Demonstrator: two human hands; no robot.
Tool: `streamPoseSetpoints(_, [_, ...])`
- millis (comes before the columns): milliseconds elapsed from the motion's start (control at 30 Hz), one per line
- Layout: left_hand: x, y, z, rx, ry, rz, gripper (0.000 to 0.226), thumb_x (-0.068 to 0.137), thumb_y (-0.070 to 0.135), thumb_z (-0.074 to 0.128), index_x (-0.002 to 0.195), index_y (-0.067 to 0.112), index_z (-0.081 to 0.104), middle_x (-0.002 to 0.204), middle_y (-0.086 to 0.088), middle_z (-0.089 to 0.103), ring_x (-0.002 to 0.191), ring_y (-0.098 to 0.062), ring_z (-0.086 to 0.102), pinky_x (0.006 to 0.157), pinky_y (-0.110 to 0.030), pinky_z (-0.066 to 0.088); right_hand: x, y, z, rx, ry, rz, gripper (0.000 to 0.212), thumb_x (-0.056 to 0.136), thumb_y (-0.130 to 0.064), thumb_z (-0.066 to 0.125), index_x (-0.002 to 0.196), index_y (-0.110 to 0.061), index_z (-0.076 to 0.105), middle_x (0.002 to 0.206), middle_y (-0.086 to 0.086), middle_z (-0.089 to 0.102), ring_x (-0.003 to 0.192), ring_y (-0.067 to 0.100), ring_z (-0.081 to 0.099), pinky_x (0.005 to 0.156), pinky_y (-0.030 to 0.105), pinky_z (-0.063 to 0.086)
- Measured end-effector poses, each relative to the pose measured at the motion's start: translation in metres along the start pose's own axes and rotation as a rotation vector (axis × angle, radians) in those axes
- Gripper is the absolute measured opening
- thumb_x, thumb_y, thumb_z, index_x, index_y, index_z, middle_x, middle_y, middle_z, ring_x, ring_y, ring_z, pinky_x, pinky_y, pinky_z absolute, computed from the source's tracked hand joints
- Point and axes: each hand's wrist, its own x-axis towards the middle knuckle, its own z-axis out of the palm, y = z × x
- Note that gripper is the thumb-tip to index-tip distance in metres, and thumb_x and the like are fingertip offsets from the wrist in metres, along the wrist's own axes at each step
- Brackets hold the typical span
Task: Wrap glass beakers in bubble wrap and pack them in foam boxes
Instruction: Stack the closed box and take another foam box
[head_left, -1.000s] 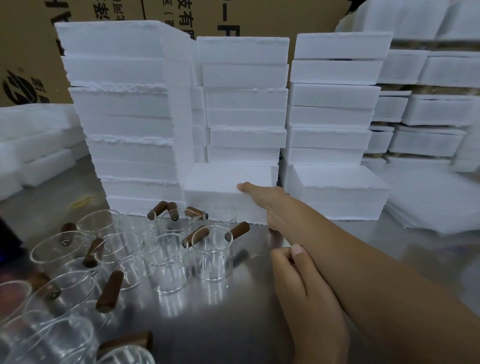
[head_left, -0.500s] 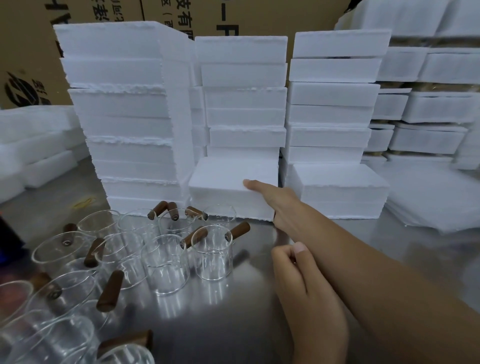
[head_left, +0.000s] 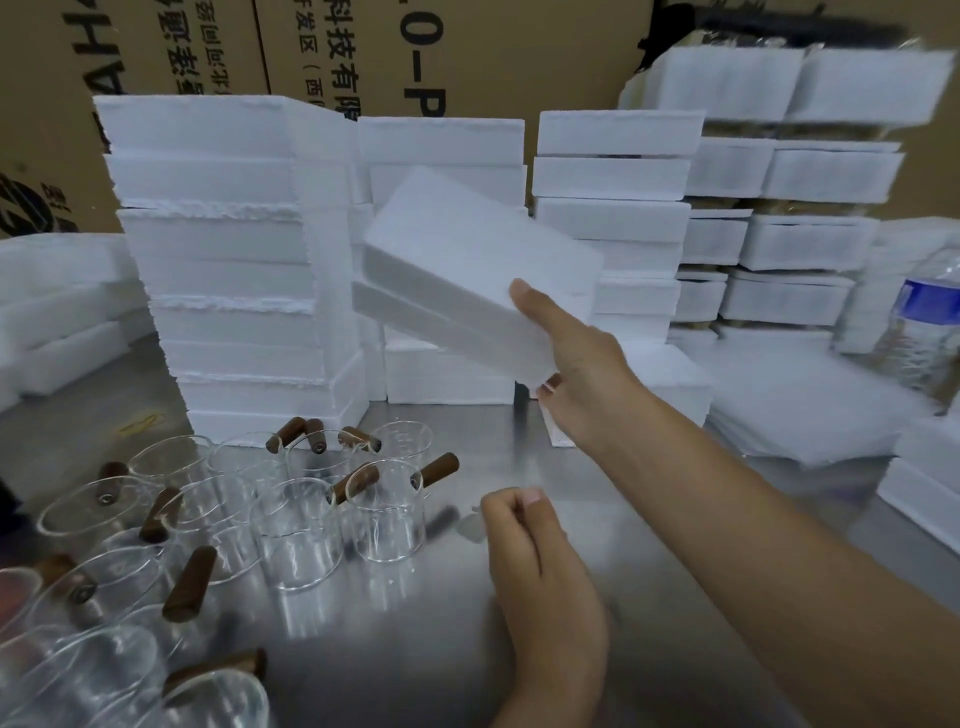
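A white foam box (head_left: 467, 270) is lifted off the table and tilted, its left end high, in front of the middle stack. My right hand (head_left: 571, 358) grips its lower right corner, thumb on top. My left hand (head_left: 535, 561) hovers over the steel table (head_left: 415, 654) with its fingers curled shut, and I see nothing in it. Several clear glass beakers with brown wooden handles (head_left: 384, 514) stand crowded at the lower left, the nearest one a short way left of my left hand.
Tall stacks of white foam boxes (head_left: 218, 260) line the back of the table, with more stacks (head_left: 613, 171) to the right. A pile of thin white sheets (head_left: 805, 410) lies at the right beside a plastic water bottle (head_left: 924, 322). Cardboard cartons (head_left: 493, 57) stand behind.
My right hand has picked the foam box up from the table in front of the middle stack and raised it, tilted. My left hand has stayed curled over the table.
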Motion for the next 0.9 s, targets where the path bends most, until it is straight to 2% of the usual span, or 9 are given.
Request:
streamPoseSetpoints(67, [-0.032, -0.008, -0.016, -0.26, 0.084, 0.085, 0.017, 0.098, 0.024, 0.036, 0.083, 0.021, 0.044, 0.073, 0.001, 0.049, 0.058, 0.0, 0.044, 0.06, -0.017, 0.038, -0.022, -0.012, -0.027, -0.037, 0.001, -0.061, 0.064, 0.058, -0.041, 0.083, 0.115, -0.022, 0.058, 0.103, -0.005, 0.068, 0.095, 0.015, 0.063, 0.078, 0.032, 0.05])
streamPoseSetpoints(133, [-0.035, 0.0, -0.02, -0.203, 0.152, 0.107, 0.015, 0.098, 0.021, 0.037, 0.083, 0.022, 0.042, 0.079, -0.003, 0.05, 0.063, -0.002, 0.045, 0.061, -0.017, 0.038, -0.04, -0.018, -0.063, -0.103, 0.019, -0.086, 0.072, 0.049, -0.047, 0.079, 0.115, -0.024, 0.059, 0.105, -0.007, 0.068, 0.101, 0.016, 0.061, 0.087, 0.038, 0.047])
streamPoseSetpoints(233, [-0.035, 0.002, -0.016, -0.367, 0.161, 0.001, 0.015, 0.099, 0.021, 0.037, 0.086, 0.023, 0.043, 0.087, -0.002, 0.052, 0.083, -0.018, 0.05, 0.073, -0.028, 0.039, -0.057, -0.019, -0.121, -0.124, 0.145, -0.075, 0.056, 0.047, -0.044, 0.076, 0.097, -0.022, 0.062, 0.087, -0.008, 0.071, 0.095, 0.015, 0.063, 0.086, 0.042, 0.051])
streamPoseSetpoints(333, [-0.033, 0.006, -0.019, -0.425, 0.133, -0.044, 0.017, 0.099, 0.02, 0.036, 0.088, 0.025, 0.047, 0.089, 0.002, 0.054, 0.089, -0.017, 0.053, 0.084, -0.036, 0.038, -0.072, -0.012, -0.17, -0.181, 0.307, -0.027, 0.055, 0.052, -0.042, 0.076, 0.1, -0.018, 0.062, 0.095, -0.004, 0.066, 0.094, 0.018, 0.062, 0.086, 0.042, 0.05])
streamPoseSetpoints(500, [-0.042, 0.005, -0.013, -0.336, -0.187, 0.001, 0.025, 0.101, 0.024, 0.031, 0.096, 0.024, 0.055, 0.101, 0.004, 0.058, 0.097, -0.008, 0.056, 0.085, -0.022, 0.042, -0.082, 0.001, -0.213, -0.319, 0.327, 0.023, 0.043, 0.066, -0.043, 0.076, 0.099, -0.021, 0.059, 0.09, -0.006, 0.066, 0.085, 0.015, 0.062, 0.072, 0.033, 0.048])
streamPoseSetpoints(567, [-0.048, 0.003, -0.01, -0.261, -0.363, 0.007, 0.031, 0.1, 0.035, 0.026, 0.1, 0.027, 0.056, 0.108, 0.008, 0.06, 0.1, -0.002, 0.056, 0.084, -0.016, 0.042, -0.079, 0.002, -0.219, -0.359, 0.362, 0.024, 0.037, 0.069, -0.047, 0.075, 0.091, -0.023, 0.057, 0.089, -0.005, 0.063, 0.083, 0.016, 0.06, 0.074, 0.034, 0.046])
streamPoseSetpoints(667, [-0.058, -0.001, -0.007, -0.159, -0.572, 0.047, 0.048, 0.082, 0.058, 0.025, 0.109, 0.033, 0.057, 0.112, 0.016, 0.062, 0.099, 0.006, 0.06, 0.08, -0.012, 0.045, -0.076, 0.006, -0.218, -0.452, 0.407, -0.03, 0.032, 0.076, -0.05, 0.069, 0.085, -0.026, 0.05, 0.079, -0.012, 0.053, 0.072, 0.007, 0.051, 0.061, 0.028, 0.037])
streamPoseSetpoints(800, [-0.065, 0.002, -0.004, -0.116, -0.618, 0.055, 0.055, 0.071, 0.067, 0.027, 0.111, 0.043, 0.055, 0.11, 0.026, 0.063, 0.1, 0.012, 0.058, 0.083, -0.011, 0.043, -0.078, 0.009, -0.216, -0.617, 0.479, -0.116, 0.042, 0.077, -0.061, 0.06, 0.095, -0.024, 0.049, 0.089, -0.001, 0.053, 0.082, 0.022, 0.051, 0.071, 0.033, 0.037])
streamPoseSetpoints(900, [-0.071, 0.001, -0.004, -0.053, -0.619, 0.078, 0.058, 0.065, 0.076, 0.026, 0.109, 0.049, 0.055, 0.107, 0.033, 0.061, 0.104, 0.014, 0.053, 0.089, -0.016, 0.038, -0.083, 0.006, -0.214, -0.729, 0.553, -0.245, 0.041, 0.076, -0.065, 0.056, 0.075, -0.025, 0.048, 0.088, 0.001, 0.055, 0.085, 0.027, 0.052, 0.079, 0.04, 0.044])
